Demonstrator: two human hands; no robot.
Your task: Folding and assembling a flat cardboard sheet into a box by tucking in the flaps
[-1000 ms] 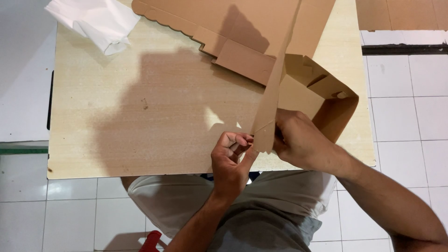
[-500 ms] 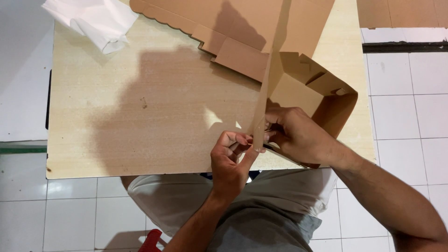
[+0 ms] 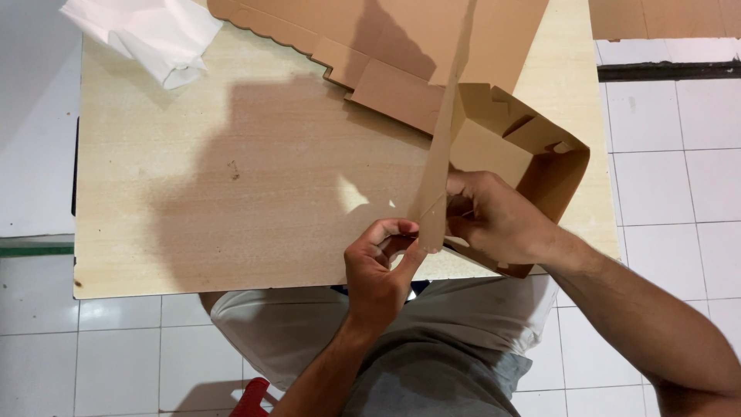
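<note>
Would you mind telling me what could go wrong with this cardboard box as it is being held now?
The upright flap, pinched at its tip by the left hand and right hand, might crease or tear. The half-folded box overhangs the table edge and could slip off.

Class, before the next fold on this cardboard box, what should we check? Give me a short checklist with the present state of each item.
1. Left hand pinches the upright flap's lower corner: ok.
2. Right hand steadies the box beside the flap: ok.
3. Box rests on the table: ok.
4. White bag lies apart from the work: ok.
5. Flap's tab lined up with its slot: cannot tell, hands hide it.
</note>
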